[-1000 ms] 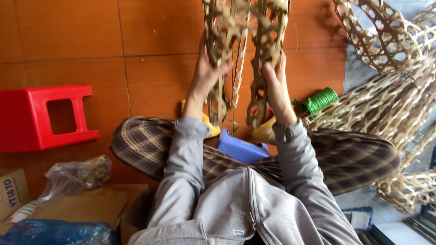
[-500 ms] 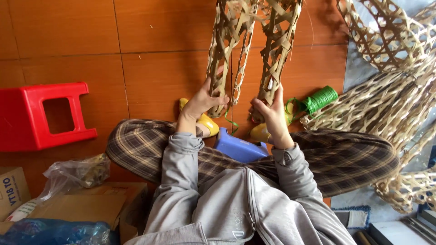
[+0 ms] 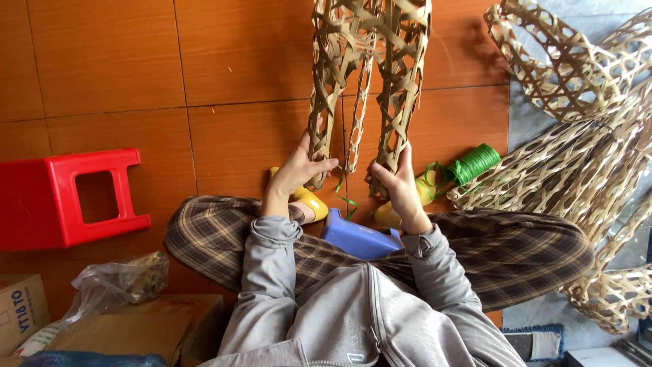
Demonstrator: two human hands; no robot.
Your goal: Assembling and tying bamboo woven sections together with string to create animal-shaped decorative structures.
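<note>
Left hand [image 3: 299, 170]: its grip is closing around the lower end of the left woven bamboo basket [image 3: 333, 88], thumb lying across the strips.
Right hand [image 3: 395, 183]: its grip is clasping the lower end of the right woven bamboo basket [image 3: 402, 88], fingers wrapping the bottom edge.
Baskets: both are standing upright side by side in front of the person, tall and narrow, open lattice weave, tops running out of the frame; a loose bamboo strip [image 3: 358, 122] is hanging between them.
Green cord [image 3: 345, 194]: a thin strand is dangling between the two hands, just beside the basket ends.
Green spool [image 3: 477, 163]: lying on the floor to the right, near the right hand, apart from it.
Person: sitting with legs crossed in checked trousers [image 3: 516, 251], wearing a grey zip jacket [image 3: 353, 319] and yellow slippers [image 3: 314, 202]; a blue low seat [image 3: 358, 241] is showing under the legs.
Floor [image 3: 102, 75]: orange-brown tiles.
Left side: a red plastic stool [image 3: 61, 200] is lying tipped, with a plastic bag [image 3: 122, 282] and cardboard boxes [image 3: 115, 333] nearby.
Right side: a heap of finished bamboo baskets [image 3: 584, 136] is lying well apart from the hands.
</note>
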